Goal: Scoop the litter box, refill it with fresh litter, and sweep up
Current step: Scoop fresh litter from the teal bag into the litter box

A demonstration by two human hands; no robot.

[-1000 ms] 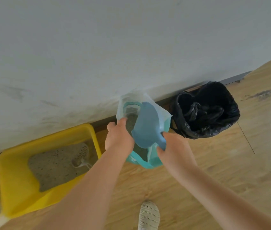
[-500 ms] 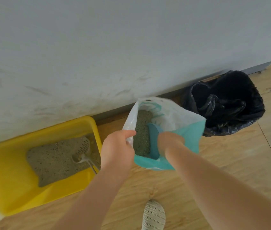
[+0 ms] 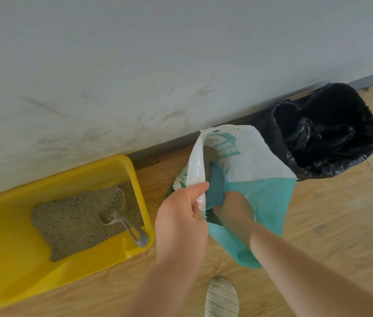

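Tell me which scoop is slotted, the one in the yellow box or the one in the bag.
The grey scoop lying in the yellow box; the blue scoop is solid.

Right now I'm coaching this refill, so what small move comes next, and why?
Probably lift the blue scoop out and carry it left to the yellow litter box. The right hand has it dug into the litter bag, the left hand holds the bag's edge open, and litter covers only part of the box.

Left hand (image 3: pixel 181 216) pinches near edge of litter bag (image 3: pixel 261 170), forearm bare. Right hand (image 3: pixel 235 205) reaches into bag mouth, fingers hidden inside, wrist bent down.
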